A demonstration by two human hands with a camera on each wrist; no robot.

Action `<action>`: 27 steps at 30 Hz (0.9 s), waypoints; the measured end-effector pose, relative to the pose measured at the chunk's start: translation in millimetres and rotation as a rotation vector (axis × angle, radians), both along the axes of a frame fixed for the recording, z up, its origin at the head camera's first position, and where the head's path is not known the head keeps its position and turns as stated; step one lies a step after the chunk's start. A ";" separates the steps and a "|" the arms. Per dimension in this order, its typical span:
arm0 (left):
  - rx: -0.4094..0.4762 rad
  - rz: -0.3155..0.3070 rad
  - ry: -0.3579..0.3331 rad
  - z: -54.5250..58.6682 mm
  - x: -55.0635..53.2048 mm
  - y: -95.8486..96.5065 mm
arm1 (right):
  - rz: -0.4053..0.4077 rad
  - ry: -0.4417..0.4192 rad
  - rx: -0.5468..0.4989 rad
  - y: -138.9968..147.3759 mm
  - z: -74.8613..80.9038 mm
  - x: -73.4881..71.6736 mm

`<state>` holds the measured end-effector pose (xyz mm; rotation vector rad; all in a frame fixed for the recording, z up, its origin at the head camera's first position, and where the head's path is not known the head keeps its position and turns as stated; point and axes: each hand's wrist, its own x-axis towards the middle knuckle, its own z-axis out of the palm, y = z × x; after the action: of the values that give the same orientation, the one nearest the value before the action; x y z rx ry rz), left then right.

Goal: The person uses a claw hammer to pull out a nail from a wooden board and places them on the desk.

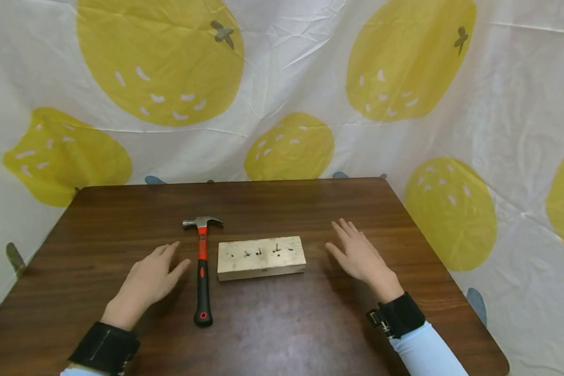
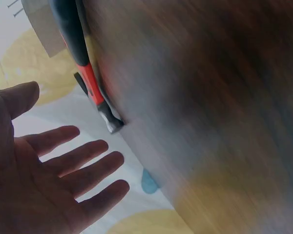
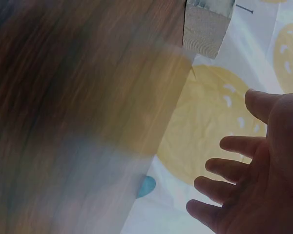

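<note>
A claw hammer (image 1: pixel 202 271) with a black and red handle lies on the table, its steel head toward the far side. Right of it is a pale wooden block (image 1: pixel 261 257) with several nails (image 1: pixel 277 247) standing partway out of its top, some leaning. My left hand (image 1: pixel 143 282) hovers left of the hammer, fingers extended and holding nothing. To the right of the block, my right hand (image 1: pixel 361 255) is held over the table with its fingers spread, also holding nothing. In the left wrist view the hammer (image 2: pixel 90 80) shows beyond the thumb; the block's end (image 3: pixel 207 29) appears in the right wrist view.
The brown wooden table (image 1: pixel 282 334) has rounded corners. A white curtain (image 1: pixel 282 68) printed with yellow lemons hangs behind it and along its right side. Black bands (image 1: pixel 105 347) circle both wrists.
</note>
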<state>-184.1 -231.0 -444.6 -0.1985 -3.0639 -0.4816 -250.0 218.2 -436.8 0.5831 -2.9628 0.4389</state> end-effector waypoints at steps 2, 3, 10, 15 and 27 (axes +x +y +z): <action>0.003 -0.003 -0.004 -1.4 0.0 3.8 | 0.007 -0.005 0.007 -1.5 -0.9 1.1; 0.007 -0.003 -0.005 -2.0 0.0 5.5 | 0.010 -0.009 0.012 -2.1 -1.3 1.8; 0.044 -0.011 -0.040 -4.8 0.9 13.1 | 0.032 -0.030 0.049 -3.6 -6.0 5.3; 0.084 0.015 -0.117 -5.1 1.2 17.2 | 0.037 -0.042 0.059 -6.2 -9.9 7.2; 0.050 0.080 -0.244 -12.5 5.2 34.4 | 0.090 0.010 0.080 -19.1 -13.6 10.2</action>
<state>-178.9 -196.7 -457.1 -0.0164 -3.2744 -0.6203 -239.8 199.1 -450.4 0.7276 -2.9646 0.3243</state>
